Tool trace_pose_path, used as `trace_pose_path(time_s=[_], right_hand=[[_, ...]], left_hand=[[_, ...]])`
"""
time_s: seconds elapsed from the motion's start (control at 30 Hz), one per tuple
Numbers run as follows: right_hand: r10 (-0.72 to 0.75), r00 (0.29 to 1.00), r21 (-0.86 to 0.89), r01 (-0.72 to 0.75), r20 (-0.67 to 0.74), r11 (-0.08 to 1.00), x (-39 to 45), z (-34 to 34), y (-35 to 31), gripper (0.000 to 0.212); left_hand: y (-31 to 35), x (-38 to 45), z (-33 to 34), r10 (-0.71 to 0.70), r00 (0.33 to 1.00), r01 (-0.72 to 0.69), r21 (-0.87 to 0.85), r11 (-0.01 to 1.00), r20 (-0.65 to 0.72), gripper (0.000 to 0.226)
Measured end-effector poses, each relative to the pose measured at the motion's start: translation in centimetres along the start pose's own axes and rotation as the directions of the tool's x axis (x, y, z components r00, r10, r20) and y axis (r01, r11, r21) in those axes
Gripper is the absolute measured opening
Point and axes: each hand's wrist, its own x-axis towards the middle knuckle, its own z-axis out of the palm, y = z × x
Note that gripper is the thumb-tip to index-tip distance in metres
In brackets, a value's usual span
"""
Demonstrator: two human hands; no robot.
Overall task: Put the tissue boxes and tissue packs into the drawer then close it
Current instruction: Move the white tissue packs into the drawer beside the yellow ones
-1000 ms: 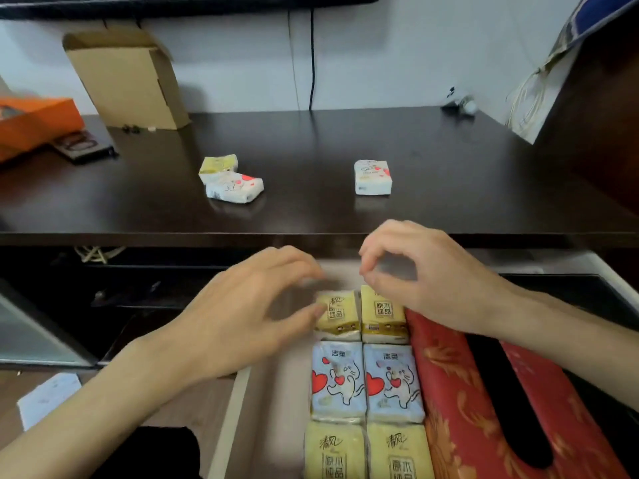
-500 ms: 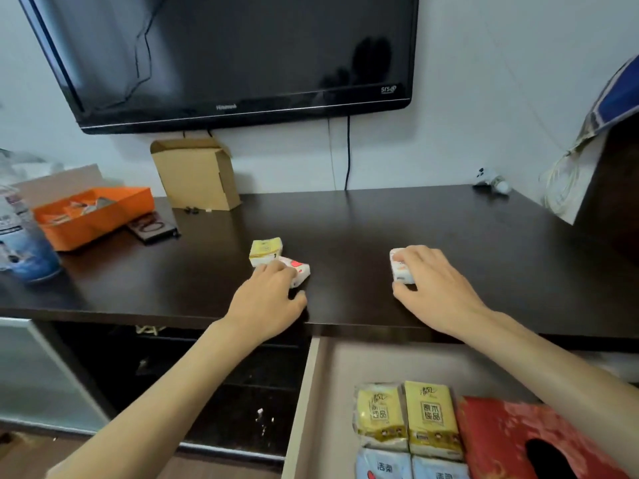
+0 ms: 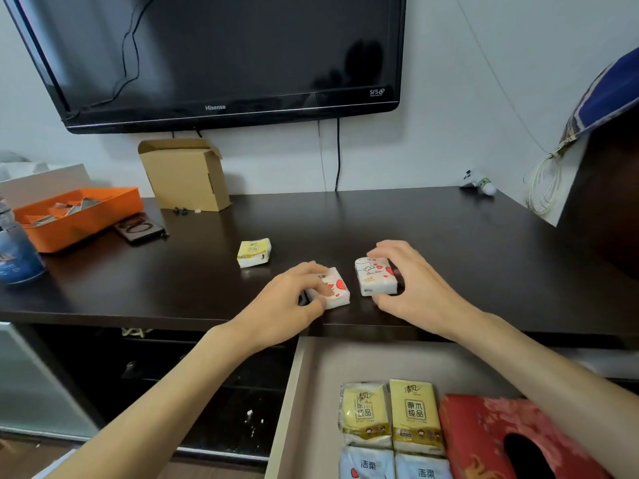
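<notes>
Both white heart-printed tissue packs have slid together near the counter point(image 3: 449, 236) edge. Left hand point(image 3: 287, 305) grips one pack point(image 3: 337, 288); right hand point(image 3: 418, 288) grips the other point(image 3: 375, 274). A yellow pack point(image 3: 254, 252) lies behind.

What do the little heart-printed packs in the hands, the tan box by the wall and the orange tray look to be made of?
The packs, one under the left hand at and one in the right hand at, look like thin, slightly shiny plastic film over soft tissue. The tan box looks like matte cardboard with folded flaps. The orange tray seems smooth rigid plastic, though coated card is possible.
</notes>
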Motion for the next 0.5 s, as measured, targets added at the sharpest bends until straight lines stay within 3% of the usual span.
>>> trace_pose_path(time_s=[0.07,0.23,0.5], right_hand=[[0.049,0.998,0.049,-0.050,0.035,0.998,0.3,-0.1,0.1,0.079],[0.206,0.962,0.124,-0.230,0.177,0.965,0.7,-0.2,0.4,0.095],[0.164,0.978,0.185,-0.186,0.127,0.965,0.6,-0.1,0.8,0.076]], left_hand=[[-0.2,0.3,-0.1,-0.021,0.999,0.021,0.001,1.000,-0.032,0.024],[-0.2,1.2,-0.1,-0.169,0.982,0.171,-0.013,0.985,0.088,0.082],[-0.4,1.0,0.1,-0.133,0.987,0.139,-0.066,0.988,0.086,0.078]])
